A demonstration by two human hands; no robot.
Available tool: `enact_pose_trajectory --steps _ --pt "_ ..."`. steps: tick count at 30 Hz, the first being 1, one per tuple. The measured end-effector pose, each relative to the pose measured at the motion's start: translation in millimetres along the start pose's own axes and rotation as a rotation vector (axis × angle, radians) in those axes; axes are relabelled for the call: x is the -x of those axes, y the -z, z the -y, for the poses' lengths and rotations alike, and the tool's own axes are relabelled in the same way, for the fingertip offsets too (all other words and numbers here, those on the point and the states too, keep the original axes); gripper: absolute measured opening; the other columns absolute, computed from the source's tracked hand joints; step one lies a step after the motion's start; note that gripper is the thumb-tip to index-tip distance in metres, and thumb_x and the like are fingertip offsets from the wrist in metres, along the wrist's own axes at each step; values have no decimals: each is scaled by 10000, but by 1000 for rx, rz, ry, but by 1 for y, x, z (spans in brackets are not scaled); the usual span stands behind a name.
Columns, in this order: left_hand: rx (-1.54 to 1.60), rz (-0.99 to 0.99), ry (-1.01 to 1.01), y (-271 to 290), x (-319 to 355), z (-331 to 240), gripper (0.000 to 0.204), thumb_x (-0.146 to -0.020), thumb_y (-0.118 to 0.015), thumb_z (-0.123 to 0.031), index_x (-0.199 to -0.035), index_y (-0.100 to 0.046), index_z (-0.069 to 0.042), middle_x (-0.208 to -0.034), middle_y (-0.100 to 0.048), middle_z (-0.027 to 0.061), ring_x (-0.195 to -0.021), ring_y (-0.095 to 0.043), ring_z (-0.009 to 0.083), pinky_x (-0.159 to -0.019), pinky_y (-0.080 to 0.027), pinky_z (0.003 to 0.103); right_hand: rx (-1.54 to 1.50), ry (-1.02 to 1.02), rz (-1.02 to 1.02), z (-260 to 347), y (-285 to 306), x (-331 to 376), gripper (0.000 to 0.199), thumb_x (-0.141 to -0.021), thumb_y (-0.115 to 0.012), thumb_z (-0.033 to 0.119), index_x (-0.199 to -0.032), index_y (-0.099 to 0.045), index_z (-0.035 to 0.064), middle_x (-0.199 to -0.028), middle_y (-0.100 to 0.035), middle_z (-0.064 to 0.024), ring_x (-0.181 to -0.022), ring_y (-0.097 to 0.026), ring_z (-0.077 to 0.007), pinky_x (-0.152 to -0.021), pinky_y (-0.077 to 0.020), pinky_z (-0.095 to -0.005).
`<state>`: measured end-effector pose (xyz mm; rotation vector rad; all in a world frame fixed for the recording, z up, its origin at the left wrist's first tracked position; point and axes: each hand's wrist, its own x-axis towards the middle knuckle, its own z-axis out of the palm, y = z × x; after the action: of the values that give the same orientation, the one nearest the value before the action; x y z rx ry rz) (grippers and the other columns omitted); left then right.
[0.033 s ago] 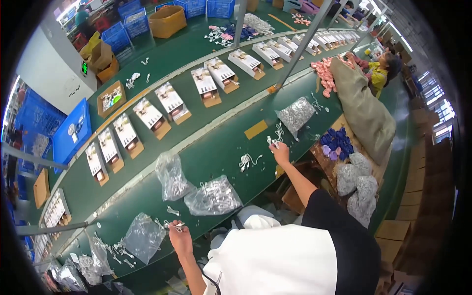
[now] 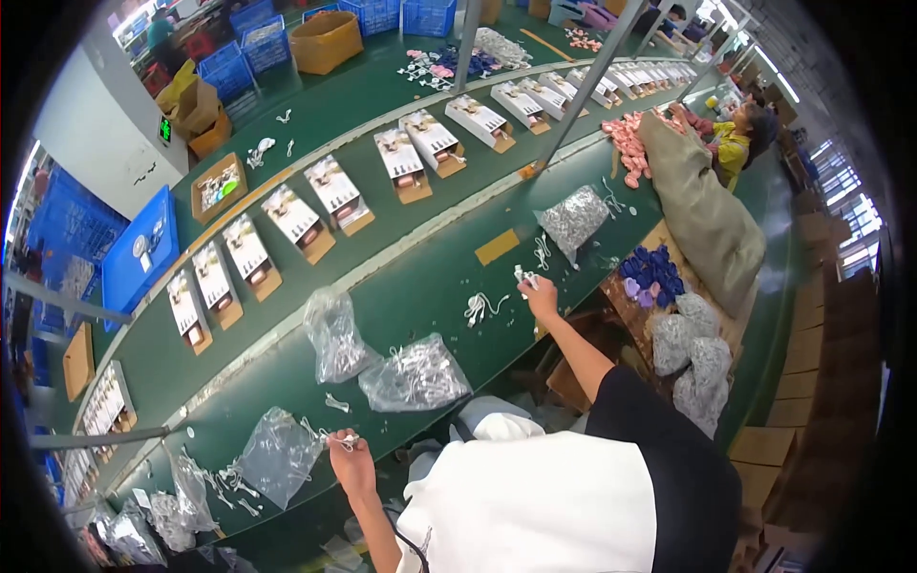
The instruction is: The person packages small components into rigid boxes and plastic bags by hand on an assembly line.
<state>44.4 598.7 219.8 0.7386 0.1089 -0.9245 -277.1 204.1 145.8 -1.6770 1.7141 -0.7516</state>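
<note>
My left hand point(image 2: 351, 463) is closed on a small white cable point(image 2: 346, 441) at the bench's near edge. Further right, my right hand point(image 2: 542, 298) pinches white cable pieces point(image 2: 526, 277) with a plug-like end; their exact form is too small to tell. Another coiled white cable point(image 2: 483, 307) rests on the green bench left of that hand, and a loose cable point(image 2: 543, 252) lies just beyond it. A clear bag of white cables point(image 2: 416, 374) sits between my hands, touching a crumpled clear bag point(image 2: 334, 336). Beside my left hand is a flat clear bag point(image 2: 279, 458).
White printed boxes point(image 2: 401, 164) with open brown flaps line the green belt point(image 2: 368, 250) beyond. A filled silver-looking bag point(image 2: 575, 222), a large beige sack point(image 2: 705, 215) and navy pieces point(image 2: 653, 272) are at right, near a co-worker point(image 2: 735, 138). Metal posts point(image 2: 583, 91) rise over the bench.
My right hand has shifted slightly left with the white pieces, away from the loose cable on the bench. The boxes on the belt have moved a little to the right. My left hand stays put.
</note>
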Motion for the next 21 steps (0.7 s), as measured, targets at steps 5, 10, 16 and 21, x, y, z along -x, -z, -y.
enact_pose_trajectory --steps 5,10,16,21 --pt "183 -71 -59 37 37 -24 199 -923 -591 -293 -1001 -561 -113 -905 -579 -23 -883 -559 148 -672 -435 284 -38 6 144 40 -16 76 199 -727 -724 234 -791 -664 56 -708 -653 -116 -666 -638 -242 -631 -479 -350" --pt "151 -21 -64 49 18 -39 222 -912 -614 -294 -993 -542 -100 -896 -561 -8 -863 -539 144 -668 -426 276 -150 42 237 68 -32 89 193 -746 -728 216 -801 -664 42 -688 -645 -72 -657 -624 -169 -628 -472 -320" --pt "72 -97 -90 7 -39 -38 173 -945 -585 -257 -1004 -544 -100 -866 -568 -8 -821 -536 126 -647 -424 266 -318 8 356 91 -67 52 179 -756 -733 195 -827 -674 42 -716 -668 -52 -681 -634 -133 -627 -472 -307" --pt "-201 -246 30 -11 -133 -40 170 -934 -603 -276 -940 -563 -111 -784 -558 -35 -684 -538 80 -551 -406 227 -106 187 366 131 -124 23 230 -806 -687 255 -837 -656 29 -670 -635 -94 -634 -630 -214 -601 -463 -338"
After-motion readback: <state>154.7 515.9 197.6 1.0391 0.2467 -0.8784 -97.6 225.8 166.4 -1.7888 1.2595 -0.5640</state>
